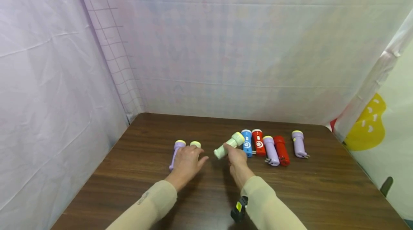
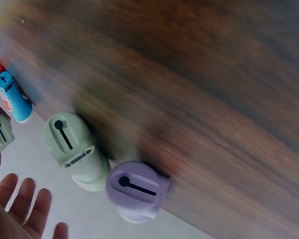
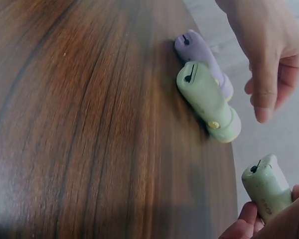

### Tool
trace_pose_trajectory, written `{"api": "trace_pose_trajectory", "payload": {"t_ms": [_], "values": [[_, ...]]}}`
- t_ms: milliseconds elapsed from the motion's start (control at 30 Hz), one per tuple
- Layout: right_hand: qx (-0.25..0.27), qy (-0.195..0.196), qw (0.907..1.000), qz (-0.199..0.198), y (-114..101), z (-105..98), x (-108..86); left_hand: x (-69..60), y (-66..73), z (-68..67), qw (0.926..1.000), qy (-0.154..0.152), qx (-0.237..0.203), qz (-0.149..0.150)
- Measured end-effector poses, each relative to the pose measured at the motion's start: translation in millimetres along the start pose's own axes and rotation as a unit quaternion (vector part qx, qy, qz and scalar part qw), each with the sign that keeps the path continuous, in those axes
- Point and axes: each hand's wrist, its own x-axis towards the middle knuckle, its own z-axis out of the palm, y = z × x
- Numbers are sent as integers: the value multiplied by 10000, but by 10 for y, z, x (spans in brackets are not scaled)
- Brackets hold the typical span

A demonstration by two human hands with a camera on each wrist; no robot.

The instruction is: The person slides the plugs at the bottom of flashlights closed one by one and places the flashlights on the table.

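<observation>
Torch (image 1: 232, 141) is being gripped by the right hand (image 1: 237, 159), lower centre of the frame; further left, the left hand (image 1: 186, 161) is hovering, fingers relaxed, empty.

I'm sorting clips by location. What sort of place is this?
Probably a makeshift, curtained-off work booth: a creased, patterned cloth hangs behind the wood-grained table, another pale sheet closes the left side, and several flashlights lie on the tabletop.

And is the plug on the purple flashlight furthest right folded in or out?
Out: the head view shows prongs poking out sideways from the near end of that flashlight.
</observation>
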Motion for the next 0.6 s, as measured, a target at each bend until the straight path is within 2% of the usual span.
{"api": "trace_pose_trajectory", "payload": {"t_ms": [100,200,600], "values": [[-7,9,10000,-23,6,-17,21,-12,-21,-10,9990,-394,95,-200],[-65,0,10000,-39,8,-33,32,-21,-43,-24,9972,-654,111,-345],[-812,-279,9961,-217,52,-21,101,-35,-143,-42,9904,-1188,176,-683]]}}
